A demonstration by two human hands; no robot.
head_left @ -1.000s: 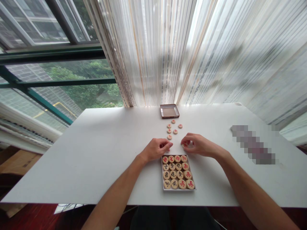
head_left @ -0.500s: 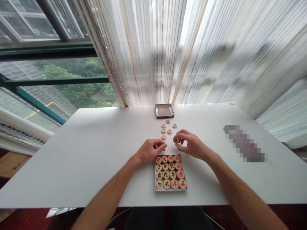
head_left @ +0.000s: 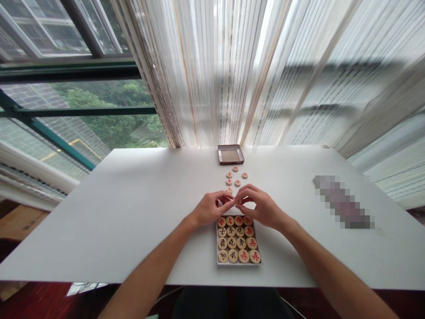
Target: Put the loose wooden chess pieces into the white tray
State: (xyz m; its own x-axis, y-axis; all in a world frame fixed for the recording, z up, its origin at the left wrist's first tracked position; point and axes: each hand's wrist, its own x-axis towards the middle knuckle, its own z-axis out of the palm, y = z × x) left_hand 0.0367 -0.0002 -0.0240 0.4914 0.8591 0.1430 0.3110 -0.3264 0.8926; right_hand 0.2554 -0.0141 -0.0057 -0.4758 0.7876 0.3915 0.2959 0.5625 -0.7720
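My right hand pinches a round wooden xiangqi piece between thumb and fingers, just above the table. From the other side, my left hand grips the edge of the same piece with thumb and forefinger, so its face is mostly hidden. Below my hands lies an open box filled with rows of xiangqi pieces, some marked in red and some in black. Beyond my fingers several loose red-marked pieces rest on the table; the closest one is near my left fingertips.
A shallow box lid lies inside up at the far edge of the white table. On the right is a blurred-out object. Striped curtains hang behind the table, with an open window at left.
My right hand has moved left with the xiangqi piece, bringing it to my left fingertips. My left hand has closed on its edge. The view has shifted slightly.
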